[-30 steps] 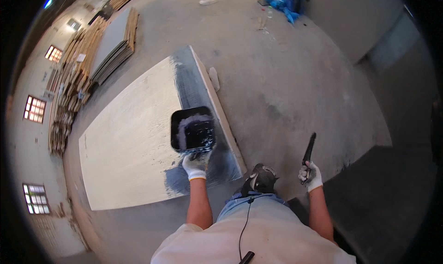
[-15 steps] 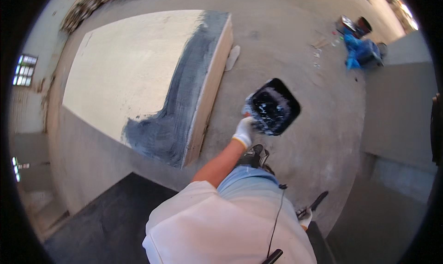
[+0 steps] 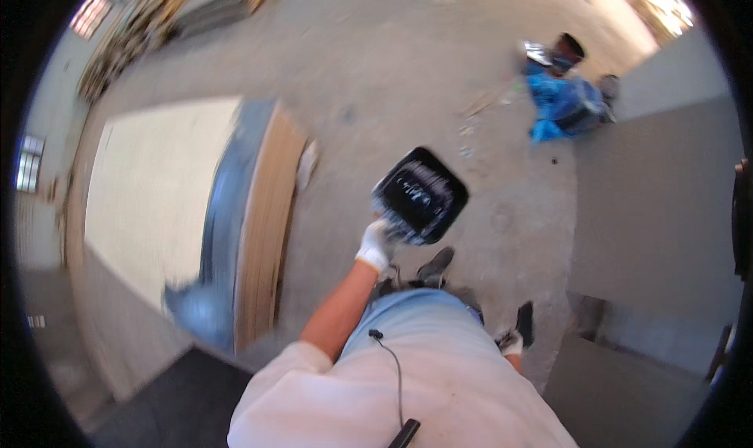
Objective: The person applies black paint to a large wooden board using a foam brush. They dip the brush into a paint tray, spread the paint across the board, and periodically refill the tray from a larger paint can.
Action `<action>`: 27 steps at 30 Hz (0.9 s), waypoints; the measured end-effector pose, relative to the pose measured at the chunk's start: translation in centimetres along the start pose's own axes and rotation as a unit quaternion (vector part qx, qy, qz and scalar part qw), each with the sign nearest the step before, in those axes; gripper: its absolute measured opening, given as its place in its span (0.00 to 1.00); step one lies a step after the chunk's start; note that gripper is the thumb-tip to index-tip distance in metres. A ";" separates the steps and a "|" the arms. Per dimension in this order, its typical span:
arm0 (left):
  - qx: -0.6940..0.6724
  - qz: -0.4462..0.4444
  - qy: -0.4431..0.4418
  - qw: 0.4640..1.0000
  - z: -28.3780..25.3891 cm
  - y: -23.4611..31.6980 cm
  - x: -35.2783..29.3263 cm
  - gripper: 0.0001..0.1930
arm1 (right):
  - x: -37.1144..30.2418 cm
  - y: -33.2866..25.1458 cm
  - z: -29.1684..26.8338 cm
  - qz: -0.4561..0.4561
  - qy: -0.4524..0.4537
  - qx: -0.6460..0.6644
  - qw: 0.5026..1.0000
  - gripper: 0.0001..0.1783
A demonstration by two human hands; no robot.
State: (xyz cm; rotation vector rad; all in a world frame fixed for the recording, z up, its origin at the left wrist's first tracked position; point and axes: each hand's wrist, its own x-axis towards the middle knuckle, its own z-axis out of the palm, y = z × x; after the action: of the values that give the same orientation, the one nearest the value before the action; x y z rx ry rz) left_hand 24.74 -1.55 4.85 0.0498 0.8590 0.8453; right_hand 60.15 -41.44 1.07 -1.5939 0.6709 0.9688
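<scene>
My left hand [image 3: 374, 244], in a white glove, grips the near left edge of a square black tub [image 3: 423, 193]. Its inside is dark and glossy, with pale smears along the rim and outer side. Low at my right side, my gloved right hand [image 3: 510, 342] is closed around a dark, flat-ended tool [image 3: 525, 322], whose exact kind is blurred. To the left stands a stack of boards [image 3: 267, 221]. A dark grey coating [image 3: 223, 205] covers the right and near margins of its cream top [image 3: 153, 189].
Grey panels [image 3: 655, 205] stand along the right. Blue plastic sheeting [image 3: 561, 103] and a dark bucket [image 3: 569, 50] lie on the concrete floor [image 3: 353, 72] at the far right. A pale object [image 3: 307, 164] lies beside the stack. A black surface [image 3: 184, 405] is at near left.
My view has turned and shifted rightward, so the board stack sits farther left. The tub stays in my left hand, and my right hand still holds the dark tool.
</scene>
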 end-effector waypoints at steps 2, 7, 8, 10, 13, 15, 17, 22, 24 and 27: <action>-0.003 -0.003 0.018 1.000 3.4 1.0 3.2 0.17 | 3.1 -8.9 5.8 0.016 -0.013 0.007 1.000 0.10; -0.055 0.008 0.004 0.998 15.1 2.3 13.8 0.20 | 5.5 -30.3 23.2 -0.108 -0.174 0.010 0.979 0.05; -0.054 0.006 0.001 0.999 11.8 2.4 13.0 0.22 | 4.8 -27.0 23.0 -0.134 -0.165 0.016 0.977 0.06; -0.071 -0.014 0.026 0.997 7.8 3.8 13.9 0.26 | 3.2 -22.6 26.1 -0.268 -0.163 0.074 0.947 0.06; -0.048 -0.046 0.014 0.998 23.5 4.0 23.5 0.22 | 6.0 -39.7 36.3 -0.158 -0.270 0.206 0.927 0.06; -0.016 -0.042 -0.026 0.999 25.0 5.5 27.7 0.23 | 7.2 -40.1 41.2 -0.044 -0.320 0.248 0.913 0.07; -0.025 -0.087 -0.014 0.996 28.9 4.9 30.9 0.24 | 9.7 -41.1 42.6 0.056 -0.378 0.271 0.884 0.07; -0.029 -0.171 -0.049 0.984 42.8 5.9 38.6 0.20 | 11.8 -45.2 51.2 -0.022 -0.351 0.183 0.918 0.06; -0.029 -0.183 -0.040 0.982 47.1 5.4 42.3 0.19 | 12.6 -47.8 55.4 0.019 -0.369 0.213 0.905 0.07; -0.019 -0.210 -0.060 0.976 55.2 3.1 48.9 0.18 | 16.1 -53.8 60.9 0.011 -0.352 0.260 0.899 0.10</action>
State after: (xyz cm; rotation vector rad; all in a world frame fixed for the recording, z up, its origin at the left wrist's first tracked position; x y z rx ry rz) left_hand 77.96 49.09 11.47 -0.1121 0.7054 0.4556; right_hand 98.30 31.54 10.44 -0.6851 0.3812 1.1672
